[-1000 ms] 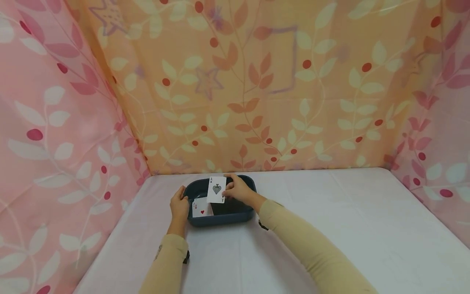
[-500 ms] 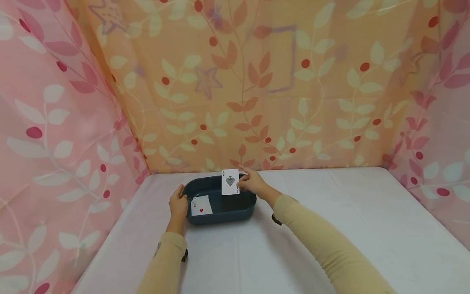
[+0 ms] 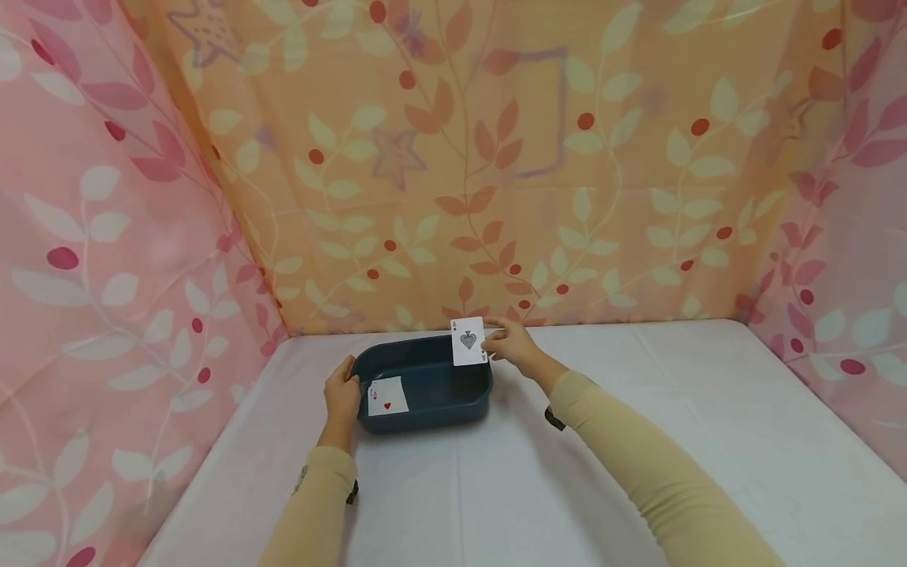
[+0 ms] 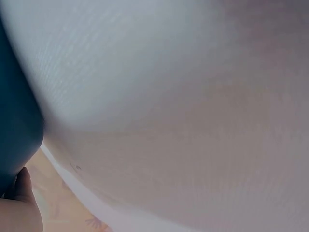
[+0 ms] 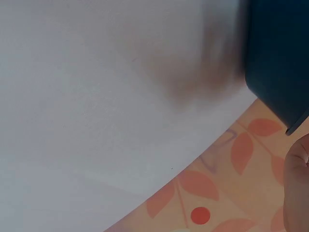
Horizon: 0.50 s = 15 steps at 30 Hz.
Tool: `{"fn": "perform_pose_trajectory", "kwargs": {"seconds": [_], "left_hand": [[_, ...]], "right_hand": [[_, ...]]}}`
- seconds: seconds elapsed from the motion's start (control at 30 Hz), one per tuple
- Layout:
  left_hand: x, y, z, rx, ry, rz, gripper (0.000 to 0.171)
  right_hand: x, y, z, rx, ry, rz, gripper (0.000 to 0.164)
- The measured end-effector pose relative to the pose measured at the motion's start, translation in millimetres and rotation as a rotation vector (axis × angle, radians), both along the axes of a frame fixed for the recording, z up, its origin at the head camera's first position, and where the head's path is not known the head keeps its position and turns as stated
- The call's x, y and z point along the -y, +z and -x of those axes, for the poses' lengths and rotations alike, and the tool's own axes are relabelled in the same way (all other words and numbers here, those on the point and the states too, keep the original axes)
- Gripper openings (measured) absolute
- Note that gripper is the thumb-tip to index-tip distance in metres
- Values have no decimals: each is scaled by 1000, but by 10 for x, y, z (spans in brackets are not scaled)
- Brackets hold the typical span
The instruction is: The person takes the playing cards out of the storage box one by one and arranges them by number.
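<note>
Between the thumb and fingers of my right hand [image 3: 513, 344] an ace of spades playing card [image 3: 468, 341] is pinched, face toward me, above the right end of a dark blue basin [image 3: 425, 417]. My left hand [image 3: 342, 394] grips the basin's left rim. Inside the basin, at its left end, lie ace cards [image 3: 388, 396], a red heart showing on the top one. In the left wrist view, part of the left hand [image 4: 21, 205] touches the basin wall [image 4: 17, 111]. The right wrist view catches only the right hand's edge [image 5: 297, 188] near the basin corner [image 5: 280, 72]; the card is hidden there.
A white-covered table [image 3: 602, 441] carries the basin near its back edge. Orange leaf-print fabric [image 3: 453, 197] hangs right behind the table. Pink floral fabric [image 3: 106, 299] stands along the left side, and more pink fabric [image 3: 843, 276] along the right.
My right hand has carried the ace of spades rightward and slightly up, from over the basin's middle to its right end. The left hand keeps its hold on the rim.
</note>
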<state>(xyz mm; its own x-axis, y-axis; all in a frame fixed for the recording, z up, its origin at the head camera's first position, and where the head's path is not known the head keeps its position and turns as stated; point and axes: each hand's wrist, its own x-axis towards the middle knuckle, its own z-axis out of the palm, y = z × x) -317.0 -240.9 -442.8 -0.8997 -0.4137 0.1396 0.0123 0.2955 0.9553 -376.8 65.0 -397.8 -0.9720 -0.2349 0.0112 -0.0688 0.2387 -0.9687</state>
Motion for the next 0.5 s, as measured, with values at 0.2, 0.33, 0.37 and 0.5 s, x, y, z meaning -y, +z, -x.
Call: {"fn": "perform_pose_trajectory", "kwargs": {"seconds": [0.2, 0.33, 0.37, 0.5], "left_hand": [[1, -5, -5, 1, -10, -22, 49], [-3, -13, -10, -5, -29, -58, 49], [-3, -14, -8, -8, -30, -65, 49], [-5, -18, -1, -5, -31, -82, 50]], "right_hand": [[-88, 21, 4, 10, -22, 18, 59], [-151, 16, 12, 8, -39, 31, 58], [-167, 15, 15, 5, -43, 32, 58], [-238, 6, 27, 6, -64, 49, 59]]}}
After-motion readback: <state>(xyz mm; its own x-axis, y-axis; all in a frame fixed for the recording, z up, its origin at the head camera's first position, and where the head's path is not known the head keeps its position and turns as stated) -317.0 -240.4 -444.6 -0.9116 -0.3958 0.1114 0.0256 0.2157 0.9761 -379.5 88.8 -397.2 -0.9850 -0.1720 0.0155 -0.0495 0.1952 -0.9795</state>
